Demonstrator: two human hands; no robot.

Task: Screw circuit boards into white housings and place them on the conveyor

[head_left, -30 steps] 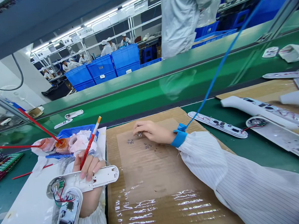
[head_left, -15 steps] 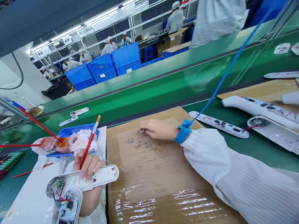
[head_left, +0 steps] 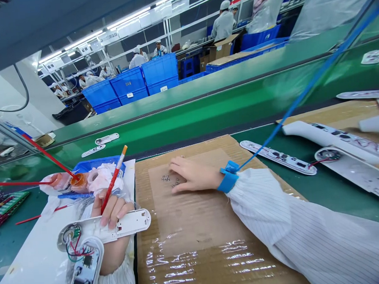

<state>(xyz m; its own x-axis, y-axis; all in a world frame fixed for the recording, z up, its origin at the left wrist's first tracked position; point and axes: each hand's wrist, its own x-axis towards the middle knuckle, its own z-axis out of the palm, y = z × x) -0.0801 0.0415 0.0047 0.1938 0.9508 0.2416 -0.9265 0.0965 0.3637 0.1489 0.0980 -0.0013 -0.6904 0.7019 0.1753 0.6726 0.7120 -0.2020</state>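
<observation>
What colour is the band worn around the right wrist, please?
The band is bright blue; it shows best in the head view.

This is a factory assembly floor: a long green conveyor (head_left: 194,112) runs past the bench (head_left: 332,198), which bears open white housings (head_left: 351,146) with circuit boards. Beyond the conveyor sit stacked blue bins (head_left: 158,69) and workers (head_left: 223,23) in white caps and coats.

The wrist strap (head_left: 228,178) is blue, the sleeve (head_left: 311,224) white, pinstriped.
</observation>
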